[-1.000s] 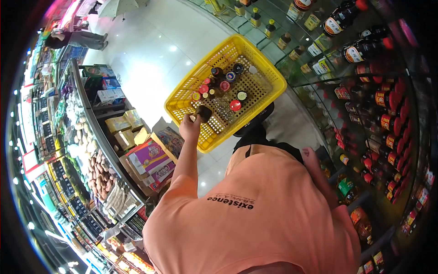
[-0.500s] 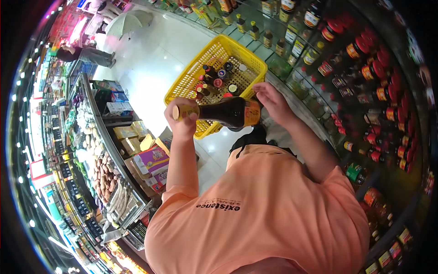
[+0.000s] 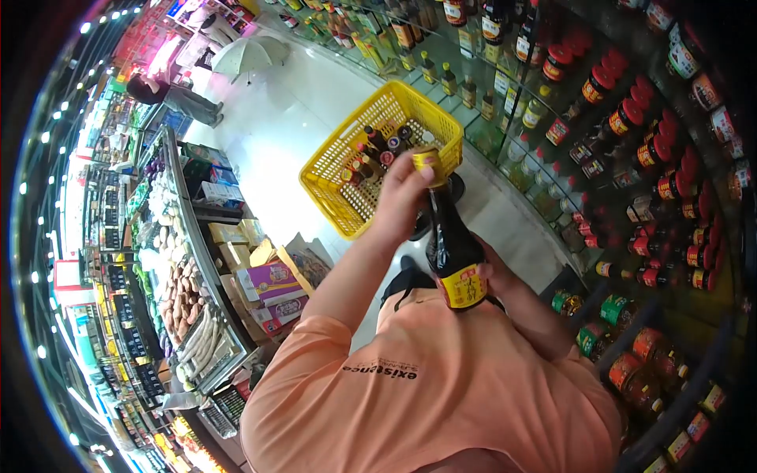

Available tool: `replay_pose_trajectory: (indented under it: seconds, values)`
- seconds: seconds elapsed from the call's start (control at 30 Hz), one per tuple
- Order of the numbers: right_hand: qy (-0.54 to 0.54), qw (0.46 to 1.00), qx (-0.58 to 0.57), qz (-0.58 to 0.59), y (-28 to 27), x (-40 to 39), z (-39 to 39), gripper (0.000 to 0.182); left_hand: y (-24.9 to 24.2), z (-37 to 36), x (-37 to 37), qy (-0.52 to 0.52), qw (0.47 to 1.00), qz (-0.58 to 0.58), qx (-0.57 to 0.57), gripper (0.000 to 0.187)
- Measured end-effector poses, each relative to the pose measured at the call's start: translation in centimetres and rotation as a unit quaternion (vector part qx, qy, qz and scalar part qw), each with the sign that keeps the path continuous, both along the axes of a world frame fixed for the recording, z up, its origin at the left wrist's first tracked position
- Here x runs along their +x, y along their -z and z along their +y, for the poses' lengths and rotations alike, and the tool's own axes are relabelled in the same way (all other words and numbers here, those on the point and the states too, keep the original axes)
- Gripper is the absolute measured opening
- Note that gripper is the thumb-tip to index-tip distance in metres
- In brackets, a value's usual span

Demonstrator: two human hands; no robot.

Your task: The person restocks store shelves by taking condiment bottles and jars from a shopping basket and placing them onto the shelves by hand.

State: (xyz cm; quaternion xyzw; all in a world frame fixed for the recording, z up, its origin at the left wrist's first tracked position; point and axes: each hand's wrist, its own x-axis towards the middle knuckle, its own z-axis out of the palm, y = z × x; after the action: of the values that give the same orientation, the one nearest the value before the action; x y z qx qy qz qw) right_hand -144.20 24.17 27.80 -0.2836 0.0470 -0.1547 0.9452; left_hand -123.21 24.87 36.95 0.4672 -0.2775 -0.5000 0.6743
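My left hand (image 3: 402, 197) is closed around the neck of a dark sauce bottle (image 3: 449, 240), just under its yellow cap. The bottle tilts, its base toward my shirt and its yellow-and-red label facing up. At the lower end, my right hand (image 3: 490, 268) holds the bottle's side; its thumb shows by the label, while the other fingers are hidden behind the glass. Beyond the bottle is a yellow plastic basket (image 3: 330, 134) with several capped dark bottles (image 3: 382, 143) inside.
Glass shelves (image 3: 512, 102) of sauce bottles and red-lidded jars (image 3: 623, 114) line the right side. To the left, a produce stand (image 3: 185, 229) has cardboard boxes (image 3: 272, 284) beside it. Farther off are a person (image 3: 181, 98) and a pale umbrella (image 3: 248, 55).
The bottle has swung from nearly level to steeply slanted, its base now nearer my body. My right hand has moved from apart, near the basket, onto the bottle's lower part.
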Motion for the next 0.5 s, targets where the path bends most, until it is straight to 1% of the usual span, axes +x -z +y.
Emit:
replay_pose_trajectory:
  seconds: [0.03,0.07,0.1,0.13,0.17,0.2,0.27,0.33,0.37,0.4,0.43,0.47,0.5]
  values:
    - [-0.001,1.000,-0.008,-0.001,-0.4,0.0,0.7,0.098,1.0,1.2,0.0,0.028,0.999,-0.015,0.029,0.049]
    - [0.010,1.000,-0.002,-0.004,-0.9,0.1,1.0,0.092,2.2,2.5,0.1,0.056,0.996,-0.031,0.057,0.052]
    - [0.021,1.000,0.005,-0.006,-1.3,0.3,1.5,0.086,3.4,4.1,0.1,0.076,0.996,-0.031,0.033,0.054]
    - [0.019,1.000,-0.004,-0.007,-1.7,0.8,2.0,0.086,3.8,5.6,0.5,0.099,0.991,-0.071,0.054,0.054]
    - [0.065,0.997,-0.024,0.019,-2.1,1.4,2.5,0.084,4.4,7.4,0.8,0.089,0.990,-0.081,0.077,0.060]
    - [0.112,0.992,-0.041,0.046,-2.3,2.0,3.1,0.082,6.3,9.4,1.6,0.093,0.991,-0.063,0.077,0.063]
    - [0.092,0.993,-0.047,0.055,-0.8,3.9,4.2,0.083,7.9,14.1,3.0,0.105,0.989,-0.021,0.097,0.072]
    - [0.110,0.990,-0.050,0.076,-0.3,7.1,6.0,0.082,8.8,18.5,4.4,0.142,0.987,0.049,0.054,0.076]
    - [0.099,0.991,-0.050,0.081,0.4,9.0,6.9,0.079,9.4,20.7,5.0,0.139,0.988,0.051,0.050,0.076]
    - [0.095,0.991,-0.052,0.083,0.8,10.8,8.1,0.079,10.1,22.9,5.8,0.124,0.991,0.044,0.037,0.082]
    - [0.094,0.992,-0.043,0.074,0.3,13.5,9.5,0.079,10.4,24.8,6.9,0.108,0.993,0.036,0.025,0.088]
    - [0.093,0.993,-0.033,0.065,-0.2,16.1,11.0,0.078,10.1,26.3,8.4,0.104,0.993,0.038,0.027,0.088]
    - [0.097,0.993,-0.020,0.066,-0.5,18.5,12.6,0.077,9.8,27.9,9.8,0.063,0.996,0.056,0.023,0.091]
